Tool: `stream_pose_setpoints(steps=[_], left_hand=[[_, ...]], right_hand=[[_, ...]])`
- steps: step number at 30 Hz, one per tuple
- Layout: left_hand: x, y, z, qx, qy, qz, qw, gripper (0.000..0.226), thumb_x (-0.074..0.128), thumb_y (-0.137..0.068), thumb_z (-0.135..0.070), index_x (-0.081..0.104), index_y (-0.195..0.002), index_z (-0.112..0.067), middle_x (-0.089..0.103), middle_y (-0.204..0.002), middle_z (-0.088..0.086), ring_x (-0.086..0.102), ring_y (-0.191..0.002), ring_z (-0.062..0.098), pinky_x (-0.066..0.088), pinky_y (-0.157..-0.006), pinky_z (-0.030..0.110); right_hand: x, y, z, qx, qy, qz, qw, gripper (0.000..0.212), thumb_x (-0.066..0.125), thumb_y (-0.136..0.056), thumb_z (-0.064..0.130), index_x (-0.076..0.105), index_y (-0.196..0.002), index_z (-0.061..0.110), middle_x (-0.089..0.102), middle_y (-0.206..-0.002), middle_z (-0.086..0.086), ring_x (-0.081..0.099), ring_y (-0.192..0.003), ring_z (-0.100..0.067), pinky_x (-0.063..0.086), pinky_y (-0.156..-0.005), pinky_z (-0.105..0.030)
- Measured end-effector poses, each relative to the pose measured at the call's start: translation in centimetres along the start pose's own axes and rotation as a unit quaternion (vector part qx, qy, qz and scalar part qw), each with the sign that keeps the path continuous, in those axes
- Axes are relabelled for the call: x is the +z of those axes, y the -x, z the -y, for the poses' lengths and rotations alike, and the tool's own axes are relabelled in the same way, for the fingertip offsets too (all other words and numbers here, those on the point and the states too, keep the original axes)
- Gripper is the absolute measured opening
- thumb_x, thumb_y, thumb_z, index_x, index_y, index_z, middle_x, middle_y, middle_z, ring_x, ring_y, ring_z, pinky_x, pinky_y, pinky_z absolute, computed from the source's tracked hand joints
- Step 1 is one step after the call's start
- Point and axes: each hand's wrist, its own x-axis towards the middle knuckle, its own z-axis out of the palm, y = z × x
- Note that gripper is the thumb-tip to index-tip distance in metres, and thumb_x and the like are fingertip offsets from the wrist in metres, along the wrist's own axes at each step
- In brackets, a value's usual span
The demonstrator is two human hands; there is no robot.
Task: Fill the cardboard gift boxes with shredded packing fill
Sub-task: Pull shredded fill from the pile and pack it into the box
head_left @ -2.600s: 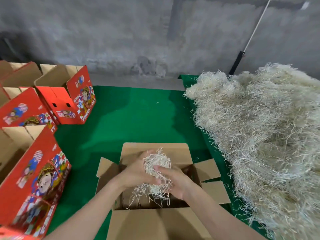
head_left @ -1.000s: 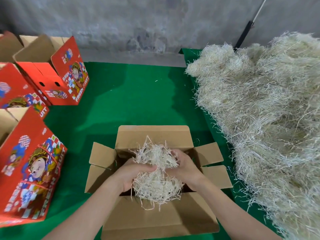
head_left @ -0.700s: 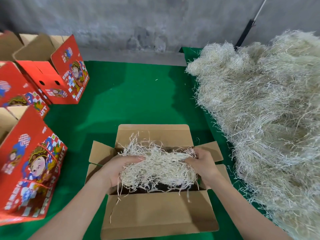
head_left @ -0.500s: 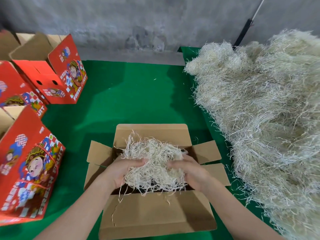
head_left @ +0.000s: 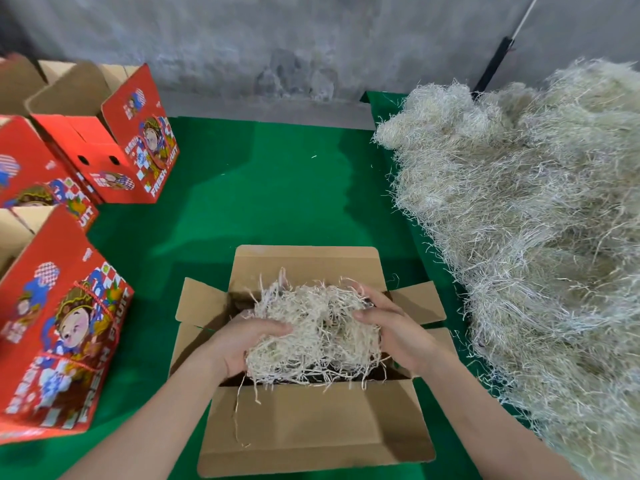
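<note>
Over the open mouth of the plain brown cardboard box (head_left: 311,427), in the middle of the green felt-covered desk (head_left: 277,188), we hold a loose wad of pale shredded packing fill (head_left: 311,327) between both hands. The left hand (head_left: 256,341) has its grip curled over the wad's near left side. The right hand (head_left: 391,327) has its grip bent round the strands on the right side. The wad sits partly inside the box and partly above its rim, with strands trailing over the near flap.

We judge this to be the step of teasing the clump apart and bedding it in. Next we should press it down, spread it towards the corners, let go, and reach right to the big heap of the same pale fill (head_left: 519,220). Red printed gift boxes (head_left: 62,341) stand at the left. Whether they hold fill we cannot tell.
</note>
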Motion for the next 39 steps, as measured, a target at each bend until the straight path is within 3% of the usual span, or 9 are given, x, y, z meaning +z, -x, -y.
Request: stream_pose_setpoints(steps=[5, 8, 10, 12, 17, 22, 30, 35, 39], left_hand=[[2.2, -0.3, -0.5, 0.037, -0.073, 0.037, 0.996, 0.08, 0.09, -0.049, -0.022, 0.048, -0.117, -0.029, 0.065, -0.099, -0.015, 0.057, -0.096, 0.002, 0.043, -0.085, 0.023], [1.1, -0.1, -1.0, 0.022, -0.039, 0.019, 0.999, 0.101, 0.089, -0.04, -0.033, 0.047, -0.131, -0.017, 0.044, -0.14, 0.003, 0.033, -0.133, 0.022, 0.019, -0.112, 0.041], [0.0, 0.0, -1.3, 0.036, 0.012, -0.007, 0.999, 0.069, 0.081, -0.051, -0.03, 0.056, -0.114, -0.022, 0.031, -0.148, 0.004, 0.019, -0.139, 0.022, 0.009, -0.113, 0.044], [-0.4, -0.1, -1.2, 0.037, 0.015, -0.01, 0.999, 0.054, 0.077, -0.057, -0.026, 0.057, -0.106, -0.023, 0.03, -0.149, 0.004, 0.018, -0.139, 0.022, 0.009, -0.114, 0.046], [1.7, -0.2, -0.9, 0.035, -0.023, 0.014, 0.999, 0.12, 0.088, -0.042, -0.038, 0.029, -0.143, -0.014, 0.031, -0.149, 0.008, 0.026, -0.137, 0.024, 0.02, -0.111, 0.041], [0.4, 0.3, -1.4, -0.009, 0.008, 0.028, 1.0, 0.055, 0.078, -0.064, -0.017, 0.056, -0.114, -0.013, 0.031, -0.149, 0.007, 0.022, -0.138, 0.02, 0.016, -0.112, 0.036], [1.2, -0.4, -0.6, 0.023, -0.03, -0.022, 0.999, 0.096, 0.083, -0.061, -0.028, 0.034, -0.142, -0.009, 0.028, -0.15, 0.006, 0.023, -0.138, 0.023, 0.016, -0.111, 0.041], [0.0, -0.7, -1.0, 0.023, 0.003, -0.058, 0.998, 0.051, 0.071, -0.074, -0.014, 0.054, -0.121, -0.017, 0.03, -0.149, 0.005, 0.022, -0.138, 0.021, 0.013, -0.112, 0.043], [-0.4, -0.7, -0.9, 0.023, -0.009, -0.049, 0.998, 0.04, 0.075, -0.073, -0.012, 0.06, -0.109, -0.02, 0.032, -0.148, 0.006, 0.023, -0.138, 0.021, 0.012, -0.112, 0.041]], right_hand=[[3.1, -1.7, -0.1, -0.031, 0.179, -0.042, 0.982, 0.038, 0.074, -0.072, 0.048, 0.054, -0.104, 0.04, 0.049, -0.111, 0.027, 0.046, -0.094, 0.01, 0.039, -0.084, -0.015], [2.0, -2.0, -0.4, -0.06, 0.207, -0.153, 0.964, 0.01, 0.064, -0.084, 0.019, 0.057, -0.079, 0.015, 0.059, -0.082, 0.001, 0.054, -0.07, -0.008, 0.046, -0.067, -0.025], [0.7, -1.6, -0.5, -0.048, 0.195, -0.187, 0.962, 0.005, 0.06, -0.087, 0.013, 0.057, -0.084, 0.011, 0.059, -0.084, 0.0, 0.057, -0.08, -0.012, 0.046, -0.072, -0.027], [0.1, -1.2, -0.5, -0.044, 0.208, -0.136, 0.968, 0.021, 0.064, -0.083, 0.011, 0.054, -0.1, 0.018, 0.057, -0.103, 0.006, 0.057, -0.094, -0.008, 0.045, -0.074, -0.018], [2.9, -2.0, -0.2, 0.003, 0.24, 0.014, 0.971, 0.101, 0.078, -0.062, 0.054, 0.025, -0.145, 0.031, 0.026, -0.141, 0.018, 0.029, -0.129, -0.006, 0.03, -0.107, -0.034], [2.5, -2.8, -0.2, -0.022, 0.262, -0.127, 0.956, 0.08, 0.072, -0.076, 0.033, 0.034, -0.143, 0.013, 0.037, -0.146, 0.0, 0.043, -0.119, -0.011, 0.042, -0.089, -0.015], [3.2, -3.1, -0.2, 0.015, 0.292, -0.033, 0.956, 0.124, 0.075, -0.05, 0.069, 0.022, -0.147, 0.014, 0.027, -0.152, -0.001, 0.029, -0.137, -0.019, 0.028, -0.105, -0.029], [2.1, -2.8, 0.2, -0.002, 0.313, -0.075, 0.947, 0.071, 0.072, -0.078, 0.03, 0.039, -0.139, 0.012, 0.053, -0.131, 0.0, 0.056, -0.103, -0.006, 0.041, -0.081, -0.01], [1.4, -2.6, 0.7, -0.02, 0.359, -0.09, 0.929, 0.061, 0.068, -0.08, 0.025, 0.043, -0.135, 0.019, 0.054, -0.115, 0.015, 0.057, -0.112, -0.025, 0.048, -0.09, -0.032]])
